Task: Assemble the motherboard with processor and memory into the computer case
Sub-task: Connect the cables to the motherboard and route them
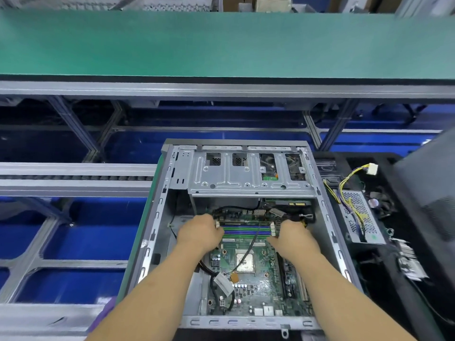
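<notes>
Motherboard [248, 276]: green board lying flat inside the open computer case [160, 212], on its floor below the drive cage.
Memory slots [246, 231]: blue and green rows running left to right across the board's far part, between the two hands; white latches show at both ends.
Processor [245, 260]: square silver part near the board's middle, with a thin black cable [250, 249] crossing over it.
Left hand [200, 233]: knuckles up at the left end of the memory slots, fingers curled down onto the board's edge; what they grasp is hidden, so I cannot tell.
Right hand [293, 237]: at the right end of the slots, fingers bent downward against the board; its hold is likewise hidden.
Drive cage [248, 173]: grey metal bracket spanning the far part of the case.
Power supply [362, 217]: perforated metal box with yellow and black wires, lying on a black tray [394, 291] right of the case.
Conveyor belt [221, 45]: green, beyond the case.
</notes>
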`<state>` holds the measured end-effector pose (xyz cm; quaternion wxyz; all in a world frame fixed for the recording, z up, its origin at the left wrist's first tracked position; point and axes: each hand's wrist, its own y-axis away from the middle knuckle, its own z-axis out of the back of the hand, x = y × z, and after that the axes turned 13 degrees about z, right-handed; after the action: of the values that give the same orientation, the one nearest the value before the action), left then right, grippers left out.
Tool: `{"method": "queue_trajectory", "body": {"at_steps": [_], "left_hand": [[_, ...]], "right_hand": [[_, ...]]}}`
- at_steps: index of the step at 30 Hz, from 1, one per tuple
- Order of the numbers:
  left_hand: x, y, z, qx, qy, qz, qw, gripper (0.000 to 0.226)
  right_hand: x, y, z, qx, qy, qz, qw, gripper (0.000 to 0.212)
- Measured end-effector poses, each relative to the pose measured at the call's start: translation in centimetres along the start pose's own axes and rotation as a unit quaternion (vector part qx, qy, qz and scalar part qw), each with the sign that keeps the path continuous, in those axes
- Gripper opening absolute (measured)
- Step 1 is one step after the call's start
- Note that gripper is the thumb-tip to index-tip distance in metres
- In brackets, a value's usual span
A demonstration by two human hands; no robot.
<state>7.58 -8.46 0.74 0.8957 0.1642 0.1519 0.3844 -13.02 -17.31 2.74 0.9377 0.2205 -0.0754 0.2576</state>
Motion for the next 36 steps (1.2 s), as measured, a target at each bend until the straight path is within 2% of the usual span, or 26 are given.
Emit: {"method": "queue_trajectory", "body": {"at_steps": [5, 12, 14, 17, 19, 21, 24, 26, 27, 29, 30, 32, 34, 35, 36], "left_hand": [[-0.1, -0.1, -1.1, 0.046, -0.042, -0.004, 0.998, 0.036], [-0.2, -0.4, -0.9, 0.076, -0.028, -0.014, 0.997, 0.033], [-0.2, -0.2, -0.8, 0.076, -0.018, -0.009, 0.997, 0.030], [0.0, 0.0, -0.2, 0.038, -0.009, -0.009, 0.999, 0.024], [0.3, 0.2, 0.5, -0.003, -0.015, -0.016, 1.000, 0.019], [0.5, 0.4, 0.9, -0.022, -0.015, -0.025, 0.999, 0.014], [0.4, 0.7, 1.2, -0.048, 0.053, -0.048, 0.996, 0.011], [0.2, 0.9, 1.1, 0.001, 0.112, -0.094, 0.989, 0.016], [0.0, 1.2, 1.0, 0.036, 0.108, -0.126, 0.985, 0.017], [-0.4, 1.9, 0.4, 0.078, 0.059, -0.197, 0.976, 0.019], [-0.5, 2.2, 0.2, 0.088, 0.051, -0.216, 0.971, 0.019], [-0.7, 2.6, 0.2, 0.110, 0.093, -0.222, 0.964, 0.019], [-0.6, 2.8, 0.8, 0.179, 0.198, -0.180, 0.947, 0.014], [-0.4, 2.9, 1.1, 0.194, 0.237, -0.162, 0.938, 0.016], [-0.2, 2.8, 1.4, 0.164, 0.244, -0.159, 0.943, 0.020]], "right_hand": [[0.4, -0.6, 0.0, -0.009, -0.020, -0.037, 0.999, 0.041], [1.0, -0.8, -0.2, 0.005, -0.043, -0.045, 0.998, 0.030], [0.8, -0.8, -0.2, 0.013, -0.047, -0.037, 0.998, 0.034], [0.2, -0.5, 0.1, -0.023, -0.047, -0.006, 0.999, 0.043], [0.7, -0.1, 0.1, -0.046, -0.060, 0.027, 0.997, 0.041], [1.9, 0.0, -0.2, -0.020, -0.120, 0.053, 0.991, 0.040], [3.7, 0.0, -0.9, 0.046, -0.274, 0.017, 0.960, 0.045], [4.3, 0.0, -1.2, 0.049, -0.325, -0.024, 0.944, 0.045], [4.5, 0.0, -1.3, 0.046, -0.356, -0.040, 0.932, 0.040], [4.7, -0.1, -1.2, 0.044, -0.462, -0.052, 0.884, 0.028], [4.7, -0.2, -1.0, 0.046, -0.530, -0.045, 0.846, 0.024], [4.4, -0.2, -0.2, 0.049, -0.679, -0.029, 0.732, 0.017], [3.7, 0.0, 0.8, 0.031, -0.790, -0.031, 0.611, 0.012], [3.3, 0.1, 1.1, 0.015, -0.819, -0.041, 0.572, 0.011], [2.9, 0.2, 1.1, 0.004, -0.830, -0.054, 0.555, 0.011]]}}
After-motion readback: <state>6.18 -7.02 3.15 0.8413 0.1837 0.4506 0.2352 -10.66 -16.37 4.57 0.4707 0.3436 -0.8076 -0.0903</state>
